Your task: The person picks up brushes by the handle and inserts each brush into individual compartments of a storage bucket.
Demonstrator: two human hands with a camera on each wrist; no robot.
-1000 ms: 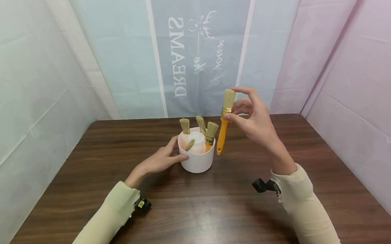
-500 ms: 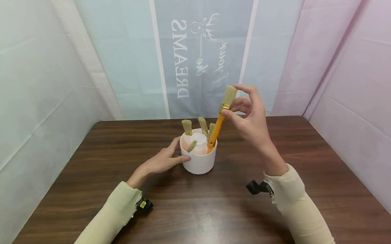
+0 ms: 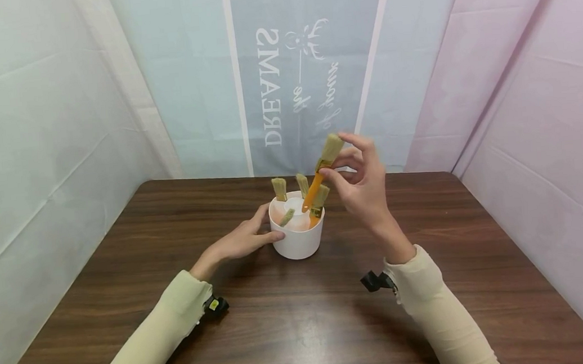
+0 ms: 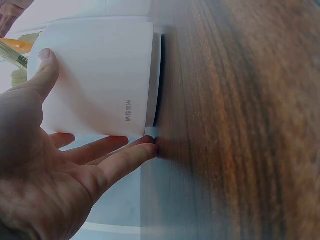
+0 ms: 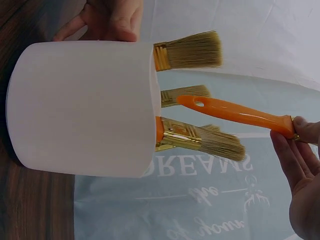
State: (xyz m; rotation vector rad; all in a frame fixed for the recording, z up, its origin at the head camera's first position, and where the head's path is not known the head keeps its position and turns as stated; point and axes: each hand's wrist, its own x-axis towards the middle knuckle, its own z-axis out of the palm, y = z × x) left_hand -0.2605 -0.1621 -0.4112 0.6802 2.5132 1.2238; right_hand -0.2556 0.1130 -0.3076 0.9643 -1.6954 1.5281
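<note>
A white round pen holder (image 3: 298,244) with a raised middle stands upright on the table. Several paintbrushes are in it bristles up, such as one (image 5: 197,50) near my left hand and one (image 5: 210,137) on the near side. My left hand (image 3: 242,239) holds the pen holder from its left side, thumb on the near wall, fingers along the side. My right hand (image 3: 362,182) pinches another paintbrush (image 3: 314,190) near its gold ferrule, index finger at the bristle tip. Its orange handle tilts down to the left, the end just above the pen holder's opening.
The dark wood table (image 3: 291,323) spreads on all sides of the pen holder. A printed cloth (image 3: 310,90) hangs behind the far edge, with pale cloth walls (image 3: 545,102) left and right. Small black wrist cameras (image 3: 377,281) stick out from the sleeves.
My right hand has brought its paintbrush left, from beside the pen holder to over its middle, the handle tilting more. My left hand keeps its hold.
</note>
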